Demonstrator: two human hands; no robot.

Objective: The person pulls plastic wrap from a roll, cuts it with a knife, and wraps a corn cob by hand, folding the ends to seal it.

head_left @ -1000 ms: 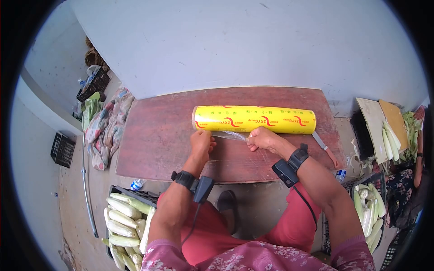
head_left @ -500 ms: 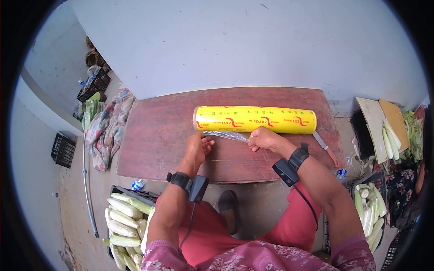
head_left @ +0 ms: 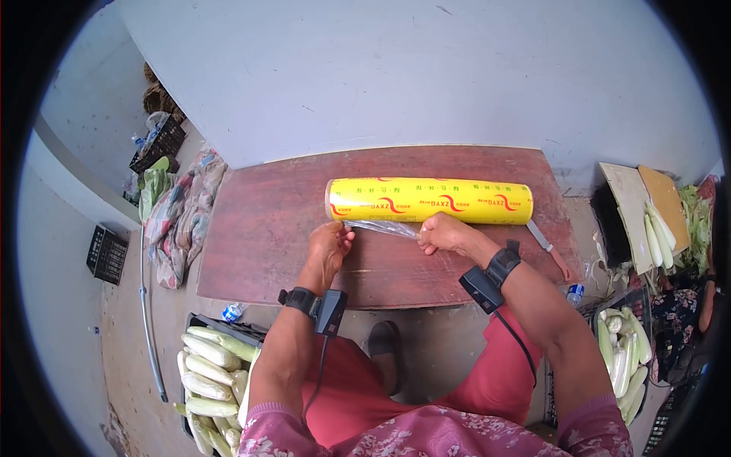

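Note:
A yellow roll of cling film (head_left: 430, 201) with red and green print lies across the wooden board. From its near edge a short, bunched strip of clear film (head_left: 384, 227) stretches between my hands. My left hand (head_left: 329, 244) is closed at the roll's left end, fingertips pinching the film's edge. With its fingers curled in a pinch, my right hand (head_left: 445, 234) grips the gathered end of the strip in front of the roll's middle. A knife (head_left: 550, 251) with a reddish handle lies beside the roll's right end, its blade partly behind the roll.
The reddish wooden board (head_left: 266, 228) meets a pale wall at its far side. Crates of long pale-green vegetables stand by my left side (head_left: 209, 373) and right side (head_left: 626, 354). A crumpled quilt (head_left: 183, 221) and a metal pole (head_left: 145, 305) are at the left.
My left hand and wrist have shifted slightly left along the roll's near edge. The right hand, the roll and the knife look unmoved.

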